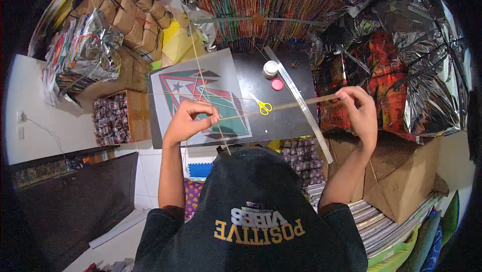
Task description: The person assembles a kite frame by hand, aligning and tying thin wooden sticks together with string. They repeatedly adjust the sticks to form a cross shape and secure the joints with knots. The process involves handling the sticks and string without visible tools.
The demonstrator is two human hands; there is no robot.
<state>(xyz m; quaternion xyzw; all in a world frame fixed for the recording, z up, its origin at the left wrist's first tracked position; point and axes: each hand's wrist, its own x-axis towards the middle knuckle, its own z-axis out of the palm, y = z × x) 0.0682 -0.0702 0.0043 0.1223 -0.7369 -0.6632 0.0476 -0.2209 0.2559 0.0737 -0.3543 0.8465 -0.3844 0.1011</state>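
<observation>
My left hand [193, 120] pinches a thin, pale wooden stick [306, 102] between thumb and fingers, above the patterned sheet. The stick runs rightward, and my right hand [359, 109] holds its other end in a pinch, raised past the right side of the table. Below lies a translucent sheet [225, 66] with red, green and dark angular shapes and a star. Over it cross several thin sticks [197, 61], partly behind my left hand. Yellow-handled scissors [264, 107] rest on the black table beside the sheet, just under the held stick.
A long metal ruler [296, 96] lies slantwise across the dark table [246, 63]. Near it are a white jar [270, 70] and a pink lid [276, 84]. Stacked folded sheets [251, 13], wrapped bundles [135, 21], shiny foil packs [386, 76] and a cardboard box [406, 181] crowd around.
</observation>
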